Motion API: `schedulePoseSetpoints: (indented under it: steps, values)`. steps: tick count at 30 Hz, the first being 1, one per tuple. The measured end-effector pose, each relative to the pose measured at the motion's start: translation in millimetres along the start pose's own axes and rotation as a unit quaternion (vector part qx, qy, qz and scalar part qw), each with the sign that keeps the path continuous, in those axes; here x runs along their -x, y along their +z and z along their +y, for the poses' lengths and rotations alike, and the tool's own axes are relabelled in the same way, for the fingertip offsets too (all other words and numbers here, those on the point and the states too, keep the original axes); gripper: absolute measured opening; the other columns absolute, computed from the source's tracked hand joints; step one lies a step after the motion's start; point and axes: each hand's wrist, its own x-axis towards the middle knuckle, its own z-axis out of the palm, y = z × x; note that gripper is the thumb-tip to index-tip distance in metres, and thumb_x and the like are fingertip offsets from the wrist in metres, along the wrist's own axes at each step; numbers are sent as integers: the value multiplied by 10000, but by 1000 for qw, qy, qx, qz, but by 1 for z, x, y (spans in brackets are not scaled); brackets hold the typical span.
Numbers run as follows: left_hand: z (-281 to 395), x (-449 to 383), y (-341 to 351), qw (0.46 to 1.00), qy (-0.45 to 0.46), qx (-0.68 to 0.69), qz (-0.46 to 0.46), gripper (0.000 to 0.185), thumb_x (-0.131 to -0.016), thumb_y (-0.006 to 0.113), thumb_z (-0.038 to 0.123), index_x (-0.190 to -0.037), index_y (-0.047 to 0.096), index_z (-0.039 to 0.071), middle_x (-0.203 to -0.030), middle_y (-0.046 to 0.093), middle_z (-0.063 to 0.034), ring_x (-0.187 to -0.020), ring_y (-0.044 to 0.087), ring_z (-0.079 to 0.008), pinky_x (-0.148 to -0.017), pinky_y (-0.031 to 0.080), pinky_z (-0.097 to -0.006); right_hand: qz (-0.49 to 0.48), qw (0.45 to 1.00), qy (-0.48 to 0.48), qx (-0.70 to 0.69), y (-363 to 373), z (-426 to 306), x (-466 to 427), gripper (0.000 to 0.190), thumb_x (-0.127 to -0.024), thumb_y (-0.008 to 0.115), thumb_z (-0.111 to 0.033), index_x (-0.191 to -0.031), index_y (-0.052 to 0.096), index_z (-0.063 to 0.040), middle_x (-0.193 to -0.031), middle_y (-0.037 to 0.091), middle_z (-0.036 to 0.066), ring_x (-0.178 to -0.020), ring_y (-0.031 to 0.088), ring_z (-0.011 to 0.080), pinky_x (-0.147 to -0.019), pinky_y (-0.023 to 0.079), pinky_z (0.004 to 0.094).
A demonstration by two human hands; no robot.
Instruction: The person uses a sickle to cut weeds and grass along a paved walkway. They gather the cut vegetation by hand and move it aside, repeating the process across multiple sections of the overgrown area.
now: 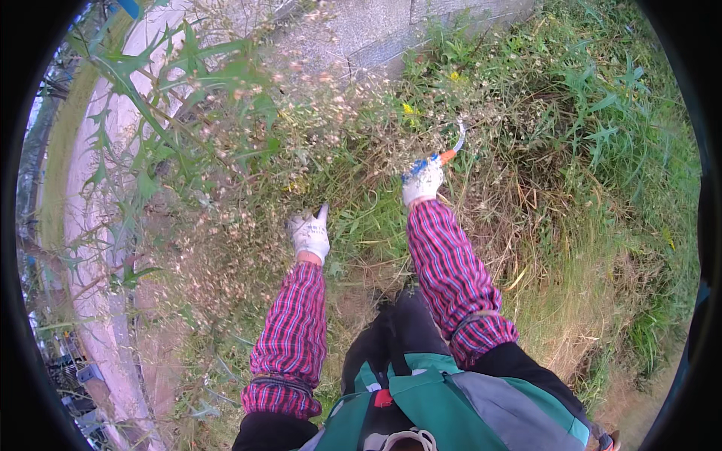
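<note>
My right hand (423, 179), in a white glove with blue on the fingers, is closed around the orange handle of a sickle (461, 135). Its curved metal blade points up and away among dry weed stems. To the left, my left hand (310, 232), in a white and grey glove, reaches into flowering weeds (225, 242). Its thumb sticks out, while the other fingers are partly hidden by stems, so whether they grip any is unclear. Green grass (375, 217) lies between the two hands. Plaid sleeve covers are on both forearms.
A stone or concrete wall (378, 34) stands beyond the weeds. A pale paved strip (90, 225) curves along the left. Tall leafy weeds (603, 113) grow at the right, and a spiky-leaved plant (135, 96) rises close by at upper left. Dry cut-looking stems (519, 191) lie right of the sickle.
</note>
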Motion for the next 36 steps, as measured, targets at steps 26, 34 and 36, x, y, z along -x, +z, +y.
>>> schedulePoseSetpoints:
  steps: [26,34,36]
  values:
    - [12,-10,-46,939,143,-141,279,585,-879,466,134,-1450,388,232,-1431,420,-119,-1315,417,-320,-1122,226,-624,-419,604,-124,667,-1,117,35,336,-985,431,-287,-1042,486,39,-875,643,304,-843,628,474,-732,495,516]
    - [13,-17,-52,931,26,-350,95,677,-921,404,189,-1532,146,52,-1568,240,-153,-1412,298,-306,-1176,163,-520,-403,583,-122,694,-7,124,62,382,-966,447,-360,-1014,505,14,-804,665,248,-771,651,434,-687,505,528]
    - [7,-27,-57,940,-19,-327,99,662,-925,404,179,-1526,170,31,-1553,256,-201,-1382,341,-317,-1147,212,-500,-406,571,-115,705,-6,124,68,374,-969,435,-355,-1023,500,10,-809,664,242,-758,648,432,-687,502,531]
